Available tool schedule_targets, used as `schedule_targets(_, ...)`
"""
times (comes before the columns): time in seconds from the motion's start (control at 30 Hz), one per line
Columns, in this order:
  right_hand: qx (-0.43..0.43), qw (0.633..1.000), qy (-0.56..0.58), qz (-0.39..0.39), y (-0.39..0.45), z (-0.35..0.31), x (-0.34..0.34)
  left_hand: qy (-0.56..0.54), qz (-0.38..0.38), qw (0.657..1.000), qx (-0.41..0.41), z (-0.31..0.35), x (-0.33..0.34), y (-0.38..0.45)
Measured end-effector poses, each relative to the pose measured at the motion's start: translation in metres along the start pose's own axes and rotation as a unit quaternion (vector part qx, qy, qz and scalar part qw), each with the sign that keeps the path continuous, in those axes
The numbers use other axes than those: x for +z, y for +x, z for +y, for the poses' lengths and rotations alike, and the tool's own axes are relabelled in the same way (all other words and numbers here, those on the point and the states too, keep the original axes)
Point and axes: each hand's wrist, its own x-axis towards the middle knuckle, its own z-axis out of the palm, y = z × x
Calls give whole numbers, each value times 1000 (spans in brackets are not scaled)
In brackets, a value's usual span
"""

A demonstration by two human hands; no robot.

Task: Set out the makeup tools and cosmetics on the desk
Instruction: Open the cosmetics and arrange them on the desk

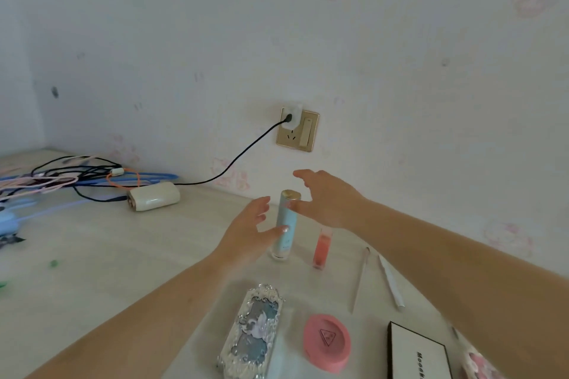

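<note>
1. The left hand point(250, 226) is spread, fingers straight, its thumb tip touching the front of the pale blue bottle point(285, 224); the other fingers lie just beside the bottle's left side and grasp nothing.
2. The right hand point(323, 198) is likewise released, fingers fanned above and to the right of the gold cap, with one fingertip at the bottle's upper shoulder (contact there is hard to judge).
3. The bottle stands upright on the desk point(107, 255), near the wall and just left of the small coral-pink tube point(322, 248), which is also upright.
4. My reading: the bottle is being stood in place, or steadied, in the back row.
5. To do it well, lift both hands away straight and gently, thumb last, since a tall narrow bottle tips easily.
6. Mind the right forearm: it passes over the two slim pencils point(377, 277), and a low sweep could roll them.
7. Nearer the person lie the ornate silver case point(254, 332), the pink round compact point(327, 344) and a black-edged palette point(418, 354); keep later items apart from these, and away from the cables point(77, 175) and white charger point(154, 195) at left.
</note>
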Motion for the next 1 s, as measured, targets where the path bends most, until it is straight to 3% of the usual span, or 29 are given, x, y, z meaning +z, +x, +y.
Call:
schedule_targets(0.1,-16,996,-92,-17,21,0,10,-5,-21,1000,5,-14,6,17)
schedule_targets(0.27,-36,989,-143,-33,36,0,24,28,-63,997,28,-28,13,26)
schedule_targets(0.53,-80,991,-83,-71,37,-4,11,70,-58,994,67,-23,-2,25)
schedule_targets(0.7,-125,985,-48,-112,34,-2,-5,115,-93,986,82,-26,-16,25)
schedule_targets(0.87,-133,985,-66,-85,30,-5,-18,98,-64,991,68,-33,-27,21)
schedule_targets(1.0,-99,993,-64,6,24,-6,-17,61,-19,996,54,-31,-34,20)
